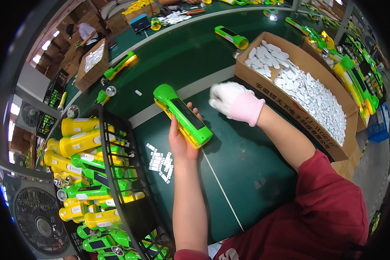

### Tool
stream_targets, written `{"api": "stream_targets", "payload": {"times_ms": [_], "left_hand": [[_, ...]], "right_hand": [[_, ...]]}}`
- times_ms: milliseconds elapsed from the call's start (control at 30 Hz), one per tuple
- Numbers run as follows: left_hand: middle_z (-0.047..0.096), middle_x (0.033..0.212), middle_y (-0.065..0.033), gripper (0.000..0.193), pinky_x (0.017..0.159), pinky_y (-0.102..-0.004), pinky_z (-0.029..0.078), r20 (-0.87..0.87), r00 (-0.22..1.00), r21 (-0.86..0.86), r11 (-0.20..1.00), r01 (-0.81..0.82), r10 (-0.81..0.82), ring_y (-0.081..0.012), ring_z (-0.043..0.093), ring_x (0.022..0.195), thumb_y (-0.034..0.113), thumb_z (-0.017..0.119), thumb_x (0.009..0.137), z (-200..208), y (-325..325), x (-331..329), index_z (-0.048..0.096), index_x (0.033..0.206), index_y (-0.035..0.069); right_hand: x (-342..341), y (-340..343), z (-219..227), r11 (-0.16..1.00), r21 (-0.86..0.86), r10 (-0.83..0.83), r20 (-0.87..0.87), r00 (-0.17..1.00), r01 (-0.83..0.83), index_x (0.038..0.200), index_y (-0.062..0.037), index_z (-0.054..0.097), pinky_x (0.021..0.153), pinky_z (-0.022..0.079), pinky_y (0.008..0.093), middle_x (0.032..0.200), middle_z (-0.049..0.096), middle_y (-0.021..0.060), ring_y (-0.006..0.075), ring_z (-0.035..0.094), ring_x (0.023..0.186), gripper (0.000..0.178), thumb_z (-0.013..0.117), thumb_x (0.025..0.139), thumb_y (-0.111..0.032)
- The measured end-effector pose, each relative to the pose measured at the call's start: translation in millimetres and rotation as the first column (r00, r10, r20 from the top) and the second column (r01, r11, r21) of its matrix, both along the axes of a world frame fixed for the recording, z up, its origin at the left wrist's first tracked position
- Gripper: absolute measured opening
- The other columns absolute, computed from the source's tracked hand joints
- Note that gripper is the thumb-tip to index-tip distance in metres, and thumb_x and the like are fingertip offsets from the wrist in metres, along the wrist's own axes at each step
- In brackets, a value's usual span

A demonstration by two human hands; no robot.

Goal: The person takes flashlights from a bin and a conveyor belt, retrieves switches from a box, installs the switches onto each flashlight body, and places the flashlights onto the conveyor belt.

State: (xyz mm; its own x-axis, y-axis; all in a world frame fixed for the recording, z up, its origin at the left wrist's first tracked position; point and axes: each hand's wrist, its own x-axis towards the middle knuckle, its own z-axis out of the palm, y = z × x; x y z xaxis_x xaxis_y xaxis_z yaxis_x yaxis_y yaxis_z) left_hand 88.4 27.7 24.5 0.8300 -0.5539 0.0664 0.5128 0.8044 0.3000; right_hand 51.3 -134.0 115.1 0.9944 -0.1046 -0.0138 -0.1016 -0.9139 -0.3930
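Note:
My left hand is bare and wrapped round a green and yellow flashlight. The flashlight lies tilted in the palm above the green table, its dark panel facing up and its wide head pointing away from me. To the right of it, apart from the flashlight, is my right hand in a white glove with a pink cuff. Its fingers are curled closed; whatever they may hold is hidden. Several small white pieces lie on the table left of my left forearm.
A black crate full of similar flashlights stands at the left. At the right, a cardboard box holds many white plastic parts. Beyond a pale ledge, a green belt carries more flashlights. A fan stands far left.

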Motion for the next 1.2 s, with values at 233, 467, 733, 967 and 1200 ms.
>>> {"api": "stream_targets", "payload": {"times_ms": [233,467,733,967,1200], "left_hand": [[0.053,0.113,-0.0162,0.034,0.081,-0.0371,0.05,0.057,0.998,0.257,0.966,-0.034,0.02,-0.0274,0.058,0.094,0.022,0.042,0.093,-5.6,-5.3,3.4,0.033,0.124,0.01],[0.055,0.103,-0.0131,0.032,0.077,-0.0349,0.049,0.128,0.99,0.359,0.933,0.007,-0.057,-0.024,0.059,0.089,0.014,0.046,0.09,-0.6,-7.5,-3.0,0.034,0.119,0.007],[0.049,0.118,-0.0105,0.038,0.089,-0.0347,0.043,-0.072,0.997,0.36,0.931,0.064,-0.041,-0.0213,0.051,0.107,0.013,0.049,0.089,-12.8,-11.1,-2.1,0.039,0.125,0.006],[0.05,0.116,-0.0097,0.038,0.088,-0.0342,0.043,-0.076,0.995,0.322,0.943,0.086,-0.065,-0.0201,0.051,0.105,0.015,0.052,0.088,-13.9,-9.0,2.3,0.041,0.124,0.007],[0.052,0.114,-0.0068,0.037,0.088,-0.0328,0.043,-0.045,0.998,0.361,0.93,0.061,-0.048,-0.0183,0.052,0.103,0.016,0.051,0.089,-14.9,-11.4,2.2,0.041,0.123,0.008]], "right_hand": [[40.8,18.6,0.6,0.994,-0.112,0.064,0.485,0.872,-0.011,0.082,-0.0047,0.058,0.068,0.049,0.0422,0.085,0.058,0.0144,0.0329,0.059,0.081,0.014,0.053,0.074,-0.014],[189.4,125.9,25.2,0.9,-0.254,0.354,-0.052,0.934,-0.355,0.087,-0.0032,0.066,0.074,0.049,0.0371,0.089,0.065,0.0152,0.0292,0.062,0.084,0.029,0.06,0.072,-0.028],[252.7,154.0,-40.5,0.86,-0.378,0.305,-0.155,0.94,-0.342,0.101,-0.0101,0.066,0.076,0.05,0.035,0.107,0.063,0.0091,0.0242,0.06,0.099,0.028,0.059,0.074,-0.015],[243.9,151.8,-28.1,0.745,-0.463,0.428,-0.222,0.876,-0.481,0.09,-0.0035,0.067,0.071,0.051,0.0364,0.095,0.064,0.0148,0.0283,0.062,0.09,0.023,0.061,0.068,-0.004],[229.1,145.2,-28.9,0.75,-0.404,0.459,-0.252,0.852,-0.523,0.088,-0.0021,0.066,0.07,0.051,0.0372,0.093,0.064,0.0165,0.0299,0.062,0.088,0.024,0.063,0.064,-0.003]]}}
